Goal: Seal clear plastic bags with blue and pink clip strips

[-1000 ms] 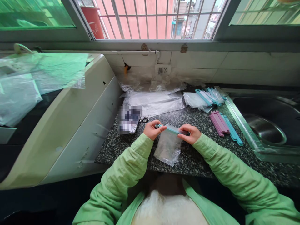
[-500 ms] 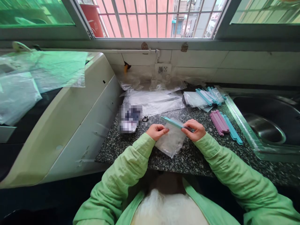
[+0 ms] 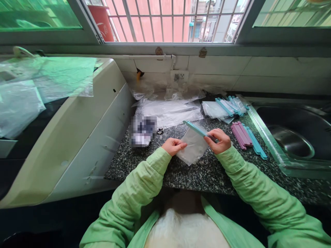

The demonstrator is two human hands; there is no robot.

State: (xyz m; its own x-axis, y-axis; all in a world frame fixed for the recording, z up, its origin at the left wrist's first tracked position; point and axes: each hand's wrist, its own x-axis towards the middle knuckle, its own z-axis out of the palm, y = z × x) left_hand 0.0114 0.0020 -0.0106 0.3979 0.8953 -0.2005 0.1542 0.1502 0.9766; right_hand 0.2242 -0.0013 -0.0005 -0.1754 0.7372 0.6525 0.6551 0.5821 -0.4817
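A small clear plastic bag [image 3: 192, 148] hangs between my hands above the speckled counter. Along its top edge lies a light-blue bag sealing clip [image 3: 195, 128], tilted down toward the right. My right hand [image 3: 219, 140] is closed on the clip's right end, thumb and fingers pinching it. At the bag's left edge, my left hand [image 3: 174, 146] is closed, pinching the plastic between thumb and forefinger. Right of my right hand lie several pink clips [image 3: 241, 135] and several blue clips [image 3: 254, 142] on the counter. Behind them is a pile of bags with blue clips [image 3: 230, 106].
Flat plastic sheets [image 3: 170, 112] lie at the back by the tiled wall. A blurred-out object [image 3: 143, 131] sits on the counter [image 3: 155, 165] at left. The steel sink [image 3: 280, 162] is at right. A large cream-coloured appliance [image 3: 90, 127] with plastic on top stands at left.
The bag and clip have moved slightly away from me and to the right, and the clip tilts more steeply. My right hand has shifted right; my left hand has barely moved.
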